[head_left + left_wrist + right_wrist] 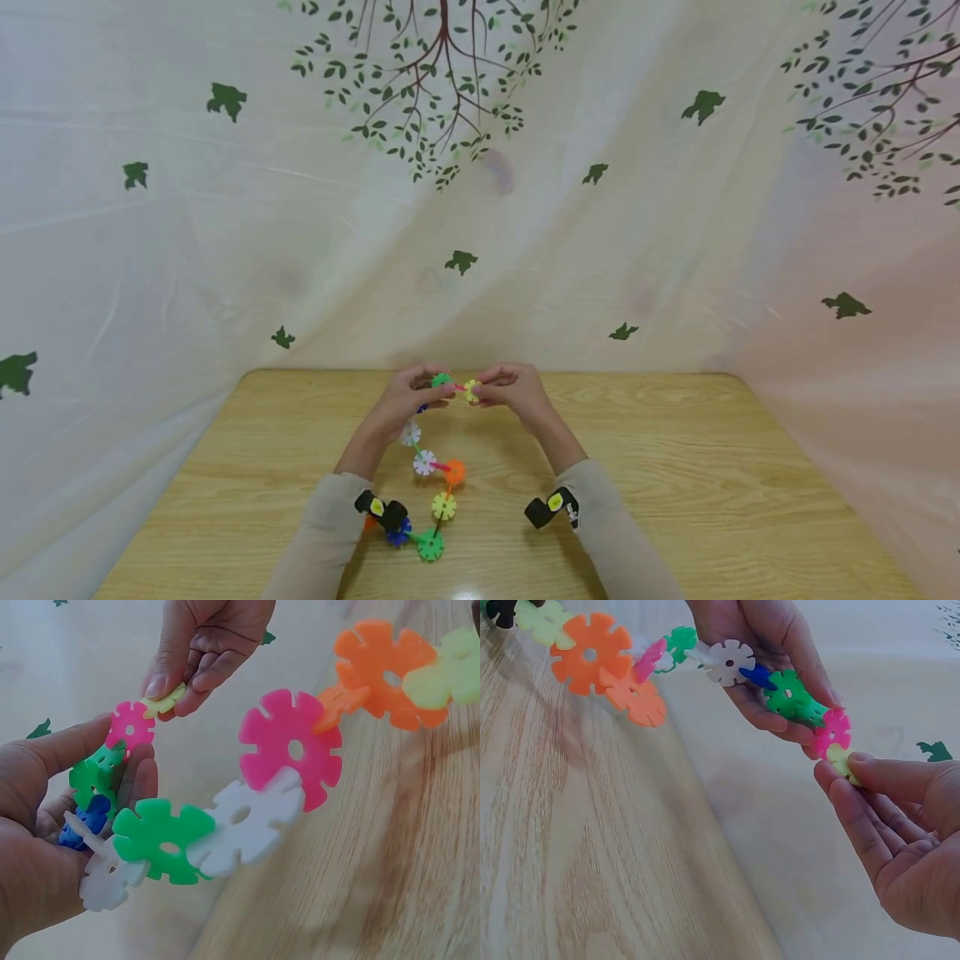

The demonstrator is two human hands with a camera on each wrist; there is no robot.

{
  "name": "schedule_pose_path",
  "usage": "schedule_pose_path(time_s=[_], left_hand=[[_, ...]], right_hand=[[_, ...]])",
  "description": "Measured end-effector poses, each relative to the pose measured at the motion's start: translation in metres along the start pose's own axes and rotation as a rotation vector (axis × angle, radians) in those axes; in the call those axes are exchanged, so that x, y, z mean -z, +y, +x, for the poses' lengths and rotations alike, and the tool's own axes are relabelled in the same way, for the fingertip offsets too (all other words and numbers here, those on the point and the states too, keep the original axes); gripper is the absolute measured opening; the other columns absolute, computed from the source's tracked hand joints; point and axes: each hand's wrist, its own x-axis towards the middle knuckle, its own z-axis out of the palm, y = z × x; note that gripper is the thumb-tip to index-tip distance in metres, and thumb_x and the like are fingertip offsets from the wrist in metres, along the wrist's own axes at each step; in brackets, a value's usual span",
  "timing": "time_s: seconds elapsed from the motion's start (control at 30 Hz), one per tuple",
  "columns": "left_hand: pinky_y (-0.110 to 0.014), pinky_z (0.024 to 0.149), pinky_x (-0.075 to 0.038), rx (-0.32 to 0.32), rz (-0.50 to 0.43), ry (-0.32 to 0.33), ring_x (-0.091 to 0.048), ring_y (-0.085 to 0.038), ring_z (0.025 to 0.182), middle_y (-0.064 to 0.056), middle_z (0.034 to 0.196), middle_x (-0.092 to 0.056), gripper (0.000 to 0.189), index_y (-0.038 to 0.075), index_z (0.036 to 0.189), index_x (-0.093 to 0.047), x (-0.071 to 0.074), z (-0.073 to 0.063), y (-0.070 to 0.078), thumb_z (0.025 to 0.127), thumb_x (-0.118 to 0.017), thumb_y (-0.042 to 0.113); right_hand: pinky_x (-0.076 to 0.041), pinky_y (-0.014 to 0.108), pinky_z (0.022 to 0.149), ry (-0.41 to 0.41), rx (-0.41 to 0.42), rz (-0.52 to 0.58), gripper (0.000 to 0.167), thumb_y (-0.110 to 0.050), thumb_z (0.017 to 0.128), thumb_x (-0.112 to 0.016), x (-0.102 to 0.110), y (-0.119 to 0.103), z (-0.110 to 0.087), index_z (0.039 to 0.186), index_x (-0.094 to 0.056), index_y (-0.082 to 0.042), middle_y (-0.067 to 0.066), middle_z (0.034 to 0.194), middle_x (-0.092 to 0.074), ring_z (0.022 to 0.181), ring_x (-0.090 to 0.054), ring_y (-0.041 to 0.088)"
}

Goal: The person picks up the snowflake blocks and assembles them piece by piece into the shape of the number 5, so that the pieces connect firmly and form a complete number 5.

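Observation:
A chain of slotted plastic snowflake discs curves down from my hands. My left hand (397, 407) holds its upper end, thumb and fingers at a pink disc (130, 729). Green discs (88, 782) and a blue disc (90, 817) lie along that palm. My right hand (519, 393) pinches a small yellow disc (841, 762) between thumb and fingertips. The yellow disc meets the edge of the pink one; how deep their slots engage, I cannot tell. Beyond the left palm the chain continues through a white disc (255, 821), a larger pink disc (289, 754) and an orange disc (382, 671).
The chain's lower part, with a yellow disc (444, 506) and a green disc (431, 546), runs over the wooden table (675, 467) between my forearms. Behind the table's far edge hangs a pale curtain (525, 308) printed with leaves and birds. Black wrist cameras sit on both sleeves.

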Motion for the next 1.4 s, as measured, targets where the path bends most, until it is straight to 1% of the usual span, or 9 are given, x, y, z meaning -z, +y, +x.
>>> schedule_pose_path(time_s=[0.37, 0.53, 0.73, 0.8, 0.93, 1.07, 1.2, 1.33, 1.4], left_hand=[[-0.039, 0.096, -0.058, -0.002, 0.013, 0.028, -0.069, -0.014, 0.096, -0.004, 0.112, -0.066, 0.035, -0.003, 0.129, -0.058, -0.008, 0.000, 0.001, 0.098, -0.068, 0.009], [-0.037, 0.096, -0.059, -0.010, 0.002, 0.026, -0.070, -0.011, 0.094, -0.003, 0.111, -0.066, 0.033, -0.004, 0.126, -0.058, -0.010, 0.000, 0.001, 0.098, -0.068, 0.009], [-0.046, 0.101, -0.056, -0.022, 0.002, 0.033, -0.070, -0.023, 0.100, -0.004, 0.110, -0.066, 0.035, -0.007, 0.126, -0.056, -0.013, 0.000, 0.004, 0.097, -0.069, 0.009], [-0.044, 0.099, -0.057, -0.032, 0.011, 0.033, -0.070, -0.024, 0.101, -0.005, 0.110, -0.065, 0.037, -0.008, 0.127, -0.055, -0.014, -0.001, 0.005, 0.097, -0.069, 0.009], [-0.040, 0.096, -0.058, -0.038, 0.020, 0.034, -0.071, -0.018, 0.095, -0.005, 0.110, -0.065, 0.034, -0.007, 0.126, -0.056, -0.016, -0.002, 0.006, 0.098, -0.068, 0.008], [-0.049, 0.100, -0.056, -0.039, 0.030, 0.030, -0.070, -0.018, 0.096, -0.005, 0.109, -0.067, 0.031, -0.004, 0.124, -0.059, -0.015, -0.004, 0.007, 0.097, -0.069, 0.008], [-0.056, 0.102, -0.052, -0.026, 0.047, 0.024, -0.069, -0.028, 0.101, -0.006, 0.108, -0.069, 0.029, -0.001, 0.122, -0.062, -0.014, -0.005, 0.007, 0.096, -0.071, 0.010], [-0.058, 0.103, -0.052, -0.006, 0.061, 0.002, -0.066, -0.040, 0.108, -0.006, 0.109, -0.069, 0.030, 0.000, 0.121, -0.063, -0.014, -0.005, 0.007, 0.095, -0.073, 0.013], [-0.058, 0.104, -0.051, 0.003, 0.061, -0.009, -0.065, -0.042, 0.110, -0.007, 0.110, -0.069, 0.031, 0.000, 0.122, -0.063, -0.014, -0.005, 0.006, 0.095, -0.073, 0.013]], right_hand=[[-0.063, 0.034, 0.069, 0.033, 0.015, -0.002, 0.021, 0.007, 0.088, -0.074, 0.001, -0.003, 0.000, 0.104, -0.067, 0.020, 0.010, 0.086, -0.078, 0.068, -0.074, 0.014], [-0.063, 0.030, 0.067, 0.050, 0.029, 0.019, 0.022, 0.009, 0.087, -0.073, 0.002, 0.000, 0.000, 0.104, -0.066, 0.021, 0.006, 0.083, -0.078, 0.067, -0.074, 0.013], [-0.063, 0.030, 0.066, 0.065, 0.050, 0.039, 0.023, 0.008, 0.088, -0.073, 0.000, 0.001, 0.000, 0.104, -0.065, 0.022, 0.002, 0.080, -0.077, 0.067, -0.074, 0.013], [-0.063, 0.030, 0.067, 0.070, 0.056, 0.047, 0.023, 0.007, 0.088, -0.073, 0.000, 0.002, 0.000, 0.104, -0.065, 0.022, 0.001, 0.080, -0.077, 0.067, -0.074, 0.013], [-0.063, 0.029, 0.067, 0.077, 0.047, 0.070, 0.022, 0.007, 0.088, -0.073, 0.000, 0.004, 0.000, 0.104, -0.065, 0.021, 0.000, 0.080, -0.077, 0.068, -0.074, 0.013], [-0.063, 0.029, 0.067, 0.048, 0.026, 0.088, 0.020, 0.008, 0.088, -0.072, 0.002, 0.004, 0.000, 0.103, -0.066, 0.019, 0.000, 0.080, -0.077, 0.069, -0.074, 0.013], [-0.063, 0.030, 0.069, -0.004, -0.010, 0.057, 0.018, 0.008, 0.088, -0.072, 0.007, 0.001, -0.001, 0.104, -0.068, 0.016, -0.002, 0.080, -0.076, 0.070, -0.073, 0.013], [-0.063, 0.032, 0.073, -0.048, -0.054, -0.006, 0.020, 0.005, 0.089, -0.073, 0.013, -0.003, -0.001, 0.107, -0.069, 0.014, -0.003, 0.082, -0.076, 0.073, -0.073, 0.012], [-0.063, 0.033, 0.074, -0.064, -0.082, -0.037, 0.021, 0.003, 0.089, -0.074, 0.015, -0.005, -0.001, 0.107, -0.069, 0.013, -0.002, 0.083, -0.076, 0.074, -0.073, 0.013]])
